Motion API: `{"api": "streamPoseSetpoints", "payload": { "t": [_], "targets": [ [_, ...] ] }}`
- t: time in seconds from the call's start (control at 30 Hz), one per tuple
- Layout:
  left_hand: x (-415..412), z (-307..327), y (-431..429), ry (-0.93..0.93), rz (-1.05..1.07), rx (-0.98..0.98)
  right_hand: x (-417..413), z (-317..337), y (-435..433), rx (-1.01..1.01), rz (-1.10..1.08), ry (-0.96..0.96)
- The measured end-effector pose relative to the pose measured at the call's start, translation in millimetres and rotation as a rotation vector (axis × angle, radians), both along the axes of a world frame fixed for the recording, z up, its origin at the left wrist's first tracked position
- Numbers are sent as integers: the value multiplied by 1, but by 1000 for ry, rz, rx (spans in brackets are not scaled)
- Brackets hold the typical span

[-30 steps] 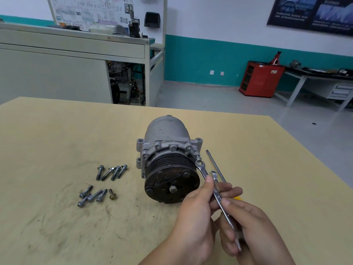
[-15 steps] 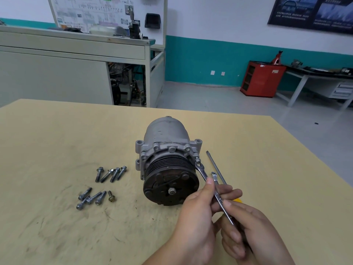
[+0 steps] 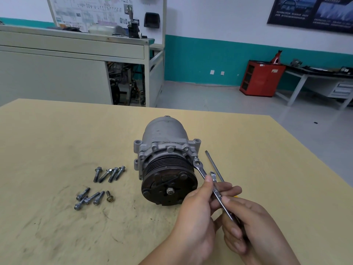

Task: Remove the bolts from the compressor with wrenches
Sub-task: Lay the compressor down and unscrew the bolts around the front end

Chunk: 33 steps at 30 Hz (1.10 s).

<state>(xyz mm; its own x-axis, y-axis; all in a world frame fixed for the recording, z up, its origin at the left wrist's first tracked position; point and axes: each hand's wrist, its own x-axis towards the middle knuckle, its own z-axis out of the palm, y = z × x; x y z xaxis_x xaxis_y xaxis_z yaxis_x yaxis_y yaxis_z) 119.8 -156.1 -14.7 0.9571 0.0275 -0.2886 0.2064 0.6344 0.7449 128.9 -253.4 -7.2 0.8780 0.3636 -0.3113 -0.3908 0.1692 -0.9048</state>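
Btm right of frame, our left hand point(image 3: 193, 217) pinches a wrench point(image 3: 200, 168) betw. thumb and fingers. Its head sits against the right flange of the compressor point(image 3: 166, 150). Our right hand point(image 3: 256, 226), just beside, curls round the shaft of a second wrench point(image 3: 219, 197), open end up. A screwdriver point(image 3: 214, 165) lies right of both. Compressor's at ctr on the yellow table point(image 3: 57, 140), pulley twd us — nine loose bolts point(image 3: 113, 174) lie left of it.
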Motion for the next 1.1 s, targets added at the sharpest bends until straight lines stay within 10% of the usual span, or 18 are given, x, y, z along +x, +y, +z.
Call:
{"api": "streamPoseSetpoints", "payload": {
  "t": [0.2,0.5,1.1],
  "targets": [
    [-1,1,-1,-7,-15,-59,1,9,-2,21,30,49],
    [4,-11,-1,25,-43,-216,3,12,4,592,238,452],
    [1,-9,-3,-30,-5,-62,-4,8,2,485,136,273]
  ]
}}
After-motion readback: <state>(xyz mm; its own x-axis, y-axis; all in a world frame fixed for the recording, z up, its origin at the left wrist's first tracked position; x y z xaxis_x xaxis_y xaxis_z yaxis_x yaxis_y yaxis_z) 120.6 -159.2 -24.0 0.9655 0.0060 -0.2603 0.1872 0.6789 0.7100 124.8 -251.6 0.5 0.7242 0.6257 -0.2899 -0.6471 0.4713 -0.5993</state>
